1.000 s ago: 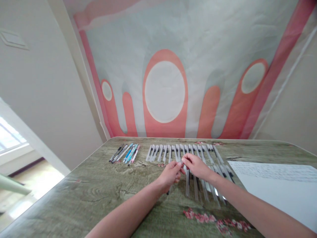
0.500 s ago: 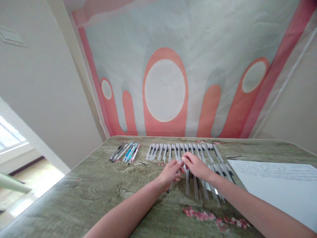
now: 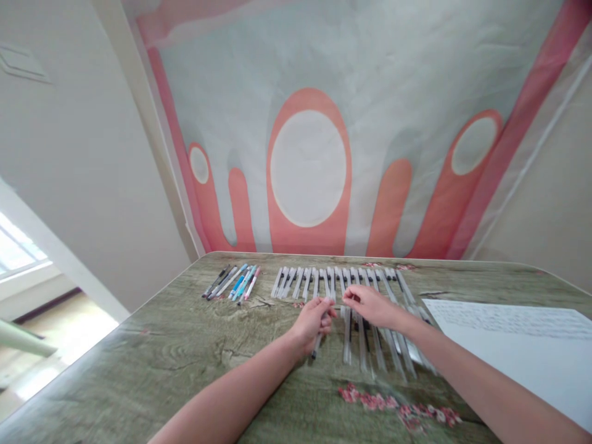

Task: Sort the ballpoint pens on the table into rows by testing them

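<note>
My left hand (image 3: 316,322) is closed around a slim clear pen (image 3: 317,346); its dark end pokes out below the fist, and the rest is hidden by the fingers. Just to the right, my right hand (image 3: 367,305) has thumb and fingers pinched together, a small gap away from the left. Whether anything is in that pinch cannot be made out. Beneath and below the right hand lies a lower row of clear pens (image 3: 379,351), partly covered by it. Behind both hands runs an upper row of clear pens (image 3: 308,283) with dark parts near their far ends.
Several coloured and dark pens (image 3: 235,283) lie grouped at the back left of the wood-patterned table (image 3: 194,345). A sheet of paper (image 3: 513,351) with rows of writing is on the right. Behind the table's far edge stands a wall with a pink and grey covering (image 3: 388,80).
My hands have moved apart from where they met; the left went slightly left and down, the right slightly right. The pen stays in my left hand.
</note>
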The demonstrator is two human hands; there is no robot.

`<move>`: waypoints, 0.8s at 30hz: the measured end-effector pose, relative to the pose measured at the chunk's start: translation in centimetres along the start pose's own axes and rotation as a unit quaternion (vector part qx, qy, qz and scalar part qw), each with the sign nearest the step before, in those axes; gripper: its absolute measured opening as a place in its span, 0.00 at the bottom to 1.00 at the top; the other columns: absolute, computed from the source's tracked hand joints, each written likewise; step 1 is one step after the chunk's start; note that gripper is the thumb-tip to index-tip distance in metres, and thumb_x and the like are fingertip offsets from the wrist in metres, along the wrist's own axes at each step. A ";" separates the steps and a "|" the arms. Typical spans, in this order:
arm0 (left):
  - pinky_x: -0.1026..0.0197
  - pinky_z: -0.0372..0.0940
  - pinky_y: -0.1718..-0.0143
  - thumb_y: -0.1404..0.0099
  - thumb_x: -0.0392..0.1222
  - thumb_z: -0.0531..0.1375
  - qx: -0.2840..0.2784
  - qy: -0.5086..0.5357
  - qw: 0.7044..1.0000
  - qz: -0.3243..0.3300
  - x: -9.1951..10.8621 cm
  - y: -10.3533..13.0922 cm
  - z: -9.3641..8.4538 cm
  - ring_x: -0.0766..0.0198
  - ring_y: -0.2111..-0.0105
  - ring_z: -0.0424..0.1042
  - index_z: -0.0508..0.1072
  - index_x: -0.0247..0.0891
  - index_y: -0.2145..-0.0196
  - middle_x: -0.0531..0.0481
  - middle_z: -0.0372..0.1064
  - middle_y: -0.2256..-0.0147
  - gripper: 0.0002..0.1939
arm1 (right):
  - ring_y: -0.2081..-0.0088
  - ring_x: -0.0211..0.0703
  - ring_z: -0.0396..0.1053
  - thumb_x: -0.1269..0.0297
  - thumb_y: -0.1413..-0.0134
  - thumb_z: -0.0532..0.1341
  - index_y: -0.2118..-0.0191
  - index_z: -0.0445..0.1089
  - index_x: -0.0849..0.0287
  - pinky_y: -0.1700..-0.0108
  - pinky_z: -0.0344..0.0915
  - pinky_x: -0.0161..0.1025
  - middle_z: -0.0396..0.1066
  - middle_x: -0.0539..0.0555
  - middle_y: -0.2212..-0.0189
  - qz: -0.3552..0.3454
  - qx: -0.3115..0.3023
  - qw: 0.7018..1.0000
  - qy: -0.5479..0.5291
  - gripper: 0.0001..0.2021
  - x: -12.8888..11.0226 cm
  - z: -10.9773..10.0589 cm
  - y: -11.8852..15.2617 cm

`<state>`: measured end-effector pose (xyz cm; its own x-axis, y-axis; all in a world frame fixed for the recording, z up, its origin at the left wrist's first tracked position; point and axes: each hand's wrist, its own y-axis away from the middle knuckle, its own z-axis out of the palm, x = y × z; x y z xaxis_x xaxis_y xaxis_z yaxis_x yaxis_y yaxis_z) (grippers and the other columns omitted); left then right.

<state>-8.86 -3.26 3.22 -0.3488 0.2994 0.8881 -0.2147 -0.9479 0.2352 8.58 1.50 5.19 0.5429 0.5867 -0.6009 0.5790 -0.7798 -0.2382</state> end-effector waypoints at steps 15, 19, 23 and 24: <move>0.72 0.36 0.86 0.47 0.45 0.58 0.031 0.050 0.998 -0.003 -0.4 -0.9 -0.7 0.79 0.87 0.48 0.61 0.34 0.68 0.56 0.58 0.79 0.13 | 0.71 0.37 0.62 0.66 0.46 0.51 0.70 0.68 0.57 0.72 0.52 0.33 0.65 0.52 0.70 -0.103 -0.082 0.966 0.223 0.10 -0.9 0.9 0.5; 0.72 0.36 0.86 0.47 0.45 0.58 0.029 0.046 0.999 -0.002 -0.3 -0.9 -0.7 0.79 0.87 0.48 0.62 0.34 0.69 0.56 0.58 0.79 0.13 | 0.71 0.37 0.63 0.67 0.47 0.52 0.69 0.69 0.57 0.72 0.52 0.33 0.65 0.52 0.70 -0.105 -0.082 0.964 0.230 0.09 -0.9 0.9 0.5; 0.72 0.36 0.86 0.47 0.46 0.57 0.037 0.035 0.999 -0.004 -0.3 -1.0 -0.7 0.79 0.87 0.47 0.62 0.34 0.69 0.56 0.58 0.79 0.13 | 0.70 0.38 0.63 0.68 0.48 0.52 0.69 0.69 0.57 0.71 0.53 0.33 0.66 0.52 0.70 -0.100 -0.088 0.968 0.213 0.08 -1.0 0.8 0.6; 0.72 0.36 0.86 0.47 0.46 0.57 0.038 0.034 0.999 -0.005 -0.3 -1.0 -0.7 0.79 0.87 0.47 0.62 0.34 0.69 0.56 0.58 0.79 0.13 | 0.70 0.38 0.63 0.68 0.48 0.52 0.69 0.69 0.57 0.71 0.53 0.33 0.66 0.53 0.70 -0.099 -0.089 0.969 0.206 0.09 -1.0 0.8 0.7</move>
<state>-9.17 -2.37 2.46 -0.4091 0.3133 0.8570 -0.1491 -0.9495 0.2760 7.96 0.18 5.03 0.5858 0.7876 -0.1912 0.7728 -0.6139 -0.1610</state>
